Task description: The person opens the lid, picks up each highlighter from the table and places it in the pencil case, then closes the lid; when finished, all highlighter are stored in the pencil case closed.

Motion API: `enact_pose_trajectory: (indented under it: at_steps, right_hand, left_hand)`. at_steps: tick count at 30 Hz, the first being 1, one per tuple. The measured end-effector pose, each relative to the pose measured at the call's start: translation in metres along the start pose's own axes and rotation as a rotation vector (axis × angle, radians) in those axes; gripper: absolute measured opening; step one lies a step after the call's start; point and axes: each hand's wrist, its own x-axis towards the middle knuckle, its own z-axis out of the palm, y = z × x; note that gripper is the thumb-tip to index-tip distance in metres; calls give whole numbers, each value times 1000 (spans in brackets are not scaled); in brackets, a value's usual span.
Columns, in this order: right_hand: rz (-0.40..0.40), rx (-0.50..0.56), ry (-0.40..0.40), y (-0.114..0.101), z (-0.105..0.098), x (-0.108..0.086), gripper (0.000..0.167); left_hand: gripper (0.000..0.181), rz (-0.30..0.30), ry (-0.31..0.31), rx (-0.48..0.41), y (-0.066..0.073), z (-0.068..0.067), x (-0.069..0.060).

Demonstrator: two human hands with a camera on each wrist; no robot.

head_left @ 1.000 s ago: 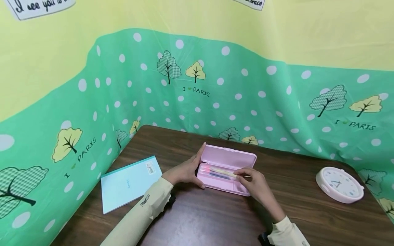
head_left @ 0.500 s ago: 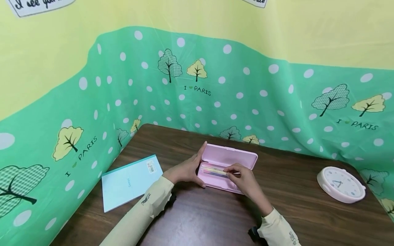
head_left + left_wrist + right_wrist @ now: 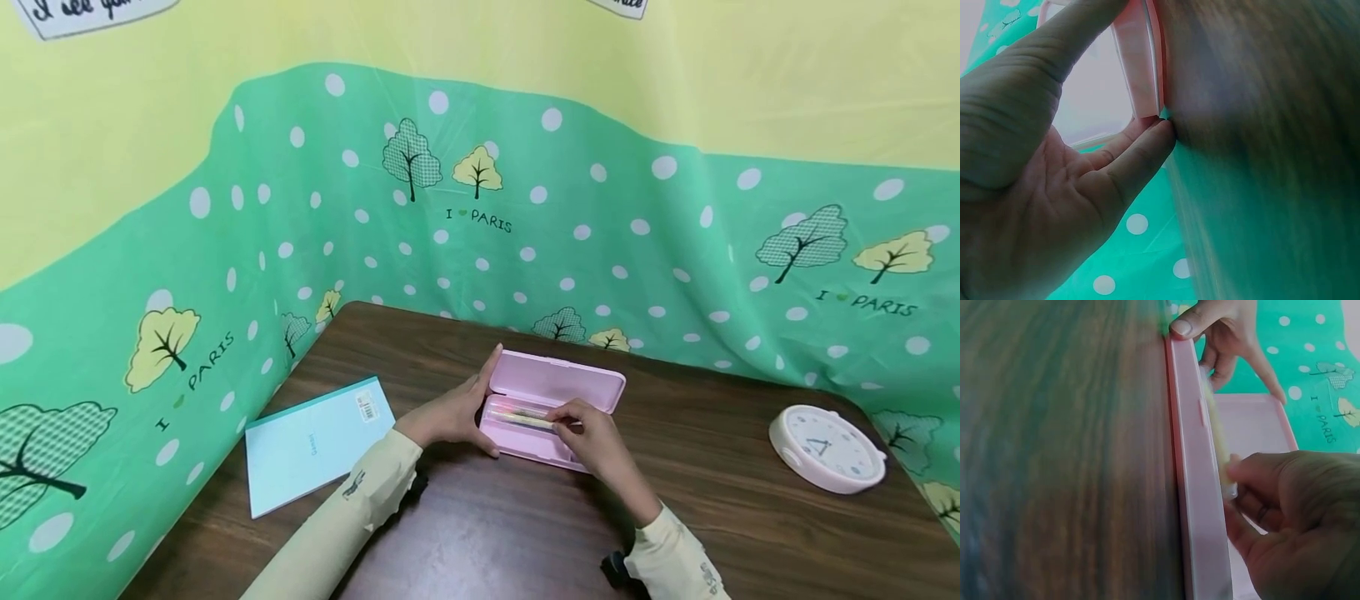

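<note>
A pink pencil case (image 3: 555, 379) lies on the table with its lid raised at the back. At its left end, my left hand (image 3: 456, 414) holds it, thumb at the front corner and fingers spread toward the lid. My right hand (image 3: 596, 437) reaches over the tray and pinches the right end of a pale yellow pen (image 3: 1217, 425) between thumb and fingertips. That pen lies lengthwise in the case, along with pinkish and darker sticks partly covered by it. In the left wrist view, the fingers (image 3: 1138, 153) touch the end of the case.
A light blue notebook (image 3: 311, 450) with a barcode label lies left of the case, by the left forearm. A round pink-and-white clock (image 3: 828, 450) sits on the right side of the dark wooden table (image 3: 480, 533). A green and yellow patterned cloth (image 3: 510, 275) hangs behind.
My right hand has shifted left along the case with the yellow pen, then stays nearly still. My left hand keeps its place at the left end.
</note>
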Motion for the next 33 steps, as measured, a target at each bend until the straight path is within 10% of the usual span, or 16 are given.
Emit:
enact_pose_trajectory:
  at_steps: [16,33]
  right_hand:
    - [-28,10,24,0,6,-3,16]
    - [16,-187,204,18,-50,-53,15]
  left_hand:
    - [160,1,4,-17,-1,7,-2]
    - [161,-7,1,-8,-1,1,1]
